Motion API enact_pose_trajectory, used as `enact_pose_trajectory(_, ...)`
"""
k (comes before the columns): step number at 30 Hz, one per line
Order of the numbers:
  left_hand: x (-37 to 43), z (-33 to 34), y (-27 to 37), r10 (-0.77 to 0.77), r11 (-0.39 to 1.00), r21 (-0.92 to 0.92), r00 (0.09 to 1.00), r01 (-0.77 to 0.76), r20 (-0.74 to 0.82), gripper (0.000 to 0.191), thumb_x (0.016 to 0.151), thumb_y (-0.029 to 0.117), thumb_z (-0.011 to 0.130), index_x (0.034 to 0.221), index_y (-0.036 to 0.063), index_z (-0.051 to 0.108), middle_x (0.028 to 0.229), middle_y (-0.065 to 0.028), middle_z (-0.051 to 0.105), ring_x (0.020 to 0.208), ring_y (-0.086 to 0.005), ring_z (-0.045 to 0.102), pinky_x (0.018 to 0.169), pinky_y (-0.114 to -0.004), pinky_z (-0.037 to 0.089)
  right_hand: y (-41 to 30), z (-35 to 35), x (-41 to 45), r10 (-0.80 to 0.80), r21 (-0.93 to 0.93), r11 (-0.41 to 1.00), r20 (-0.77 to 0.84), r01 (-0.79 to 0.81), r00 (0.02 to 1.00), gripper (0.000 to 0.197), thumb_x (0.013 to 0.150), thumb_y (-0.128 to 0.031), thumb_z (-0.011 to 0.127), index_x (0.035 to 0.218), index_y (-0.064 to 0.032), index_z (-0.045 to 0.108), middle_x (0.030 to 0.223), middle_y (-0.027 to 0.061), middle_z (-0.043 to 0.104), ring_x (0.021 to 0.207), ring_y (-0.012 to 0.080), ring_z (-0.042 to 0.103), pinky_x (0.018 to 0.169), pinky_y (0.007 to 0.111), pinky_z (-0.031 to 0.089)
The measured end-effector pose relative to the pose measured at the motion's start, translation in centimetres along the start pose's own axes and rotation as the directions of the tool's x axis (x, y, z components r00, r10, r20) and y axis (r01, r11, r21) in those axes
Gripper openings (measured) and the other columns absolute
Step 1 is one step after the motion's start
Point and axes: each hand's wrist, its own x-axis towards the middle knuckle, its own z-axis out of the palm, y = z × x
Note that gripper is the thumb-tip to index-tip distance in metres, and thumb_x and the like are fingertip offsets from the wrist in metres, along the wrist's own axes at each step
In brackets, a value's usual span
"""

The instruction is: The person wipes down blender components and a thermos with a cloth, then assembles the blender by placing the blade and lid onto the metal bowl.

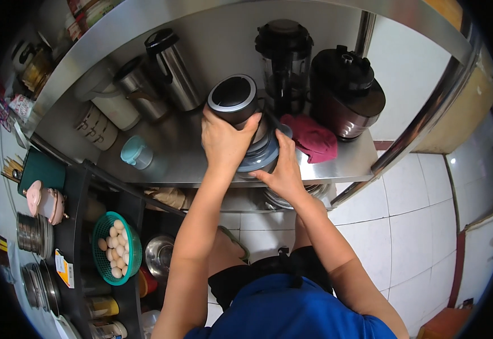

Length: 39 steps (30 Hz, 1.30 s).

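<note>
My left hand [228, 142] is wrapped around a black cylindrical unit with a silver ring on top, which looks like the motor head of a food chopper [232, 94]. Beneath it is a round container with a translucent blue-grey lid [260, 159], held at its right side by my right hand [283, 167]. The two parts are stacked or very close; my fingers hide where they meet. All of this is at the front edge of a stainless-steel shelf [178, 169]. Just right of my right hand lies a crumpled dark-pink cloth [312, 137].
Behind stand steel vacuum jugs [178, 72], a blender [283, 63] and a dark appliance [348, 97]. To the left are a stacked container [97, 127] and a blue-lidded cup [137, 152]. A green basket of eggs [117, 248] sits on a black rack [81, 203]. A steel post [416, 114] rises right.
</note>
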Motion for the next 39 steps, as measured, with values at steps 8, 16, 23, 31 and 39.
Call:
enact_pose_trajectory(8, 1.6, -4.4, -0.1, 0.105, 0.990, 0.062, 0.956, -0.127, 0.274, 0.087, 0.065, 0.041, 0.084, 0.124, -0.0088, 0.043, 0.110, -0.0289, 0.062, 0.102, -0.0425, 0.063, 0.089, -0.045, 0.052, 0.0, 0.1, 0.0, -0.099, 0.054, 0.994, 0.059, 0.096, 0.993, 0.095, 0.058, -0.026, 0.092, 0.131, 0.0001, 0.037, 0.145, 0.0209, 0.037, 0.129, 0.0412, 0.043, 0.106, 0.045, 0.041)
enact_pose_trajectory(16, 1.3, -5.0, -5.3, 0.024, 0.932, -0.358, 0.973, 0.061, 0.228, 0.076, 0.072, 0.030, 0.083, 0.127, -0.0041, 0.044, 0.114, -0.0224, 0.066, 0.107, -0.0339, 0.065, 0.090, -0.038, 0.051, -0.7, 0.5, 0.0, -0.108, 0.066, 0.993, 0.081, 0.102, 0.991, 0.093, 0.058, -0.026, 0.091, 0.130, 0.0007, 0.040, 0.145, 0.0184, 0.038, 0.129, 0.0397, 0.043, 0.105, 0.044, 0.041)
enact_pose_trajectory(23, 0.0, -4.9, -0.7, 0.106, 0.994, -0.035, 0.976, -0.101, 0.193, 0.084, 0.067, 0.039, 0.085, 0.125, -0.0034, 0.042, 0.114, -0.0268, 0.061, 0.106, -0.0426, 0.061, 0.090, -0.045, 0.050, -0.3, 0.4, -0.3, -0.074, 0.052, 0.996, 0.064, 0.071, 0.995, 0.091, 0.058, -0.025, 0.091, 0.129, 0.0014, 0.041, 0.147, 0.0167, 0.037, 0.130, 0.0392, 0.043, 0.106, 0.044, 0.041)
enact_pose_trajectory(31, -0.8, -3.4, -4.0, 0.033, 0.994, -0.110, 0.994, -0.021, 0.107, 0.091, 0.069, 0.047, 0.083, 0.128, -0.0057, 0.040, 0.118, -0.0275, 0.058, 0.109, -0.0440, 0.058, 0.091, -0.047, 0.048, -0.9, 0.4, -0.4, -0.046, 0.034, 0.999, 0.103, 0.043, 0.994, 0.092, 0.059, -0.027, 0.090, 0.131, 0.0013, 0.040, 0.147, 0.0172, 0.037, 0.130, 0.0393, 0.043, 0.105, 0.045, 0.041)
enact_pose_trajectory(39, -1.0, -3.5, -1.9, 0.076, 0.996, 0.047, 0.994, -0.080, 0.080, 0.097, 0.068, 0.051, 0.082, 0.132, -0.0052, 0.038, 0.118, -0.0234, 0.057, 0.108, -0.0430, 0.057, 0.089, -0.048, 0.049, -0.6, 0.5, -0.4, -0.066, 0.024, 0.998, 0.085, 0.064, 0.994, 0.094, 0.059, -0.029, 0.090, 0.132, -0.0001, 0.039, 0.147, 0.0175, 0.037, 0.130, 0.0404, 0.042, 0.105, 0.045, 0.042)
